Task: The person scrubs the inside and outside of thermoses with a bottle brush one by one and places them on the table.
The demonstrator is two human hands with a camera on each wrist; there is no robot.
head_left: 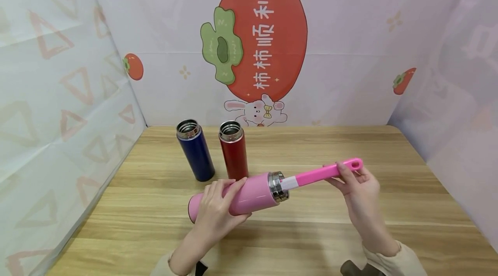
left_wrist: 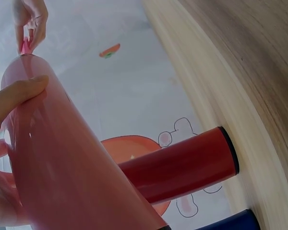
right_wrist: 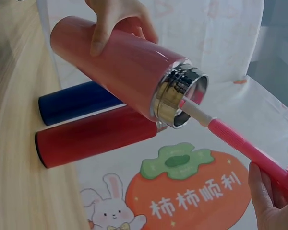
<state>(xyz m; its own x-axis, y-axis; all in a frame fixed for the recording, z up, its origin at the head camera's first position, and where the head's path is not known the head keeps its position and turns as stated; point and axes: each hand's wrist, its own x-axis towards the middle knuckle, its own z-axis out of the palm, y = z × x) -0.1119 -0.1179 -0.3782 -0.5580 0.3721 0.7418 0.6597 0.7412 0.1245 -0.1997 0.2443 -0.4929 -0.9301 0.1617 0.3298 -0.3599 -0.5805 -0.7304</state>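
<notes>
My left hand [head_left: 218, 207] grips a pink vacuum flask [head_left: 254, 194] round its body. The flask is tilted nearly level above the table, its lidless steel mouth [right_wrist: 175, 96] facing right. In my right hand [head_left: 359, 191] I pinch the bright pink handle [head_left: 319, 175] of a bottle brush near its holed end. The brush's white neck [head_left: 289, 183] enters the flask mouth; its head is hidden inside. Behind the pink flask stand an open red flask [head_left: 234, 152] and an open blue flask [head_left: 196, 152], both upright. The left wrist view shows the right hand [left_wrist: 31, 21] beyond the flask.
A wood-grain table [head_left: 389, 207] lies under everything. Printed cloth [head_left: 334, 72] with persimmon and rabbit drawings hangs at the back, and more cloth [head_left: 50, 107] rises along the left side. The red and blue flasks stand close together just beyond my left hand.
</notes>
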